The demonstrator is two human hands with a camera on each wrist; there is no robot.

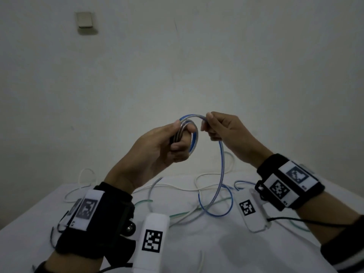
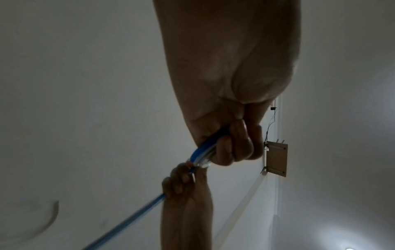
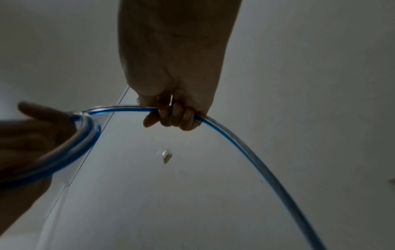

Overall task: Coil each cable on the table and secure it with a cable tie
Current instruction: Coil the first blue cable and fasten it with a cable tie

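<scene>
Blue cable is being coiled — loops gripped in left hand, slack pinched by right hand — other cables and tying left.

Each wrist wears a black strap, the left wrist strap and the right wrist strap, both bearing white tags printed with black square codes. A white block with another code hangs off the left one. A thin black cord trails from the right.

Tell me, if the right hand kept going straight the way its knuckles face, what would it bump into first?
Probably the left hand, gripping the coiled blue cable close beside the right hand; depth between them is unclear.
</scene>
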